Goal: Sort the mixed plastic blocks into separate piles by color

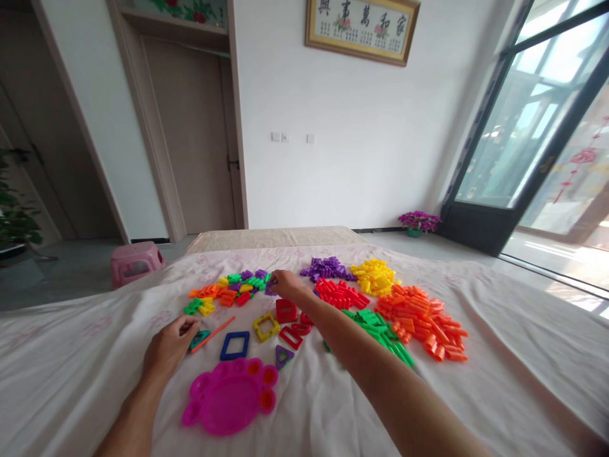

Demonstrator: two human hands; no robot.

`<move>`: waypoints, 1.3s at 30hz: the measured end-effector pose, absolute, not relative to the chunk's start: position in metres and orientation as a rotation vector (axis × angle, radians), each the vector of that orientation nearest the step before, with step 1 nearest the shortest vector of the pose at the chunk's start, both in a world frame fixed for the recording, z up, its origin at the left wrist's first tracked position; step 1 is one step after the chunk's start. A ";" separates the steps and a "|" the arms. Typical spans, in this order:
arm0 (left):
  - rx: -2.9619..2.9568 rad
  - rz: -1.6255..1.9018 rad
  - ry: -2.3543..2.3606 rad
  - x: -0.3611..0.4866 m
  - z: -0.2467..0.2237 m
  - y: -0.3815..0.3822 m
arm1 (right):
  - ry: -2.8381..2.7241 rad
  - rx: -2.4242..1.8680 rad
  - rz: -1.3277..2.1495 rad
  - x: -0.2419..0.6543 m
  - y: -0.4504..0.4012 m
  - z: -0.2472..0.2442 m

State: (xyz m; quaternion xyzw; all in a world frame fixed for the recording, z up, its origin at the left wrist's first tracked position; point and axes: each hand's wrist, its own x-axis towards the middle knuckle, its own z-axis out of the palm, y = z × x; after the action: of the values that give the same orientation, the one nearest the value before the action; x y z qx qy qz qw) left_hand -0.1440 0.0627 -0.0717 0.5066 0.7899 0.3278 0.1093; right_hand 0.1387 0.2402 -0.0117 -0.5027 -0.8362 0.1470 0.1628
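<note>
My left hand is low over the cloth at the left, its fingers closed beside a teal triangle; whether it grips the triangle is unclear. An orange stick lies just right of that. My right hand reaches to the right end of a mixed row of pieces, fingers bent down near a purple piece; its fingertips are too small to read. Between the hands lie a blue square frame, a yellow square frame and red frames. A purple triangle is nearer me.
A pink paw-shaped tray lies in front. Piles of purple, yellow, red, green and orange pieces stand at the right, partly behind my right forearm. A pink stool is beyond the cloth.
</note>
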 end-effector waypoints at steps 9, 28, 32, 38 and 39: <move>1.486 0.911 2.364 -0.149 -0.077 0.065 | -1.920 -1.658 0.341 0.227 0.276 0.009; 1.448 0.928 2.354 -0.142 -0.071 0.064 | -2.456 -1.527 0.257 0.153 0.269 -0.026; 1.446 0.923 2.350 -0.144 -0.075 0.065 | -2.482 -1.565 0.204 0.152 0.268 -0.027; 1.456 0.917 2.357 -0.147 -0.078 0.066 | -2.489 -1.586 0.165 0.156 0.261 -0.023; 1.457 0.921 2.353 -0.147 -0.078 0.066 | -2.493 -1.581 0.160 0.157 0.260 -0.022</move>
State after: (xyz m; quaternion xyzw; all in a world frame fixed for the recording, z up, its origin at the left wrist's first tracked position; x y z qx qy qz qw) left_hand -0.1468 0.0660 -0.0777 0.4965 0.8015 0.3139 0.1122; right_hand 0.1570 0.2601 -0.0219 -0.5325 -0.8396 0.0539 0.0923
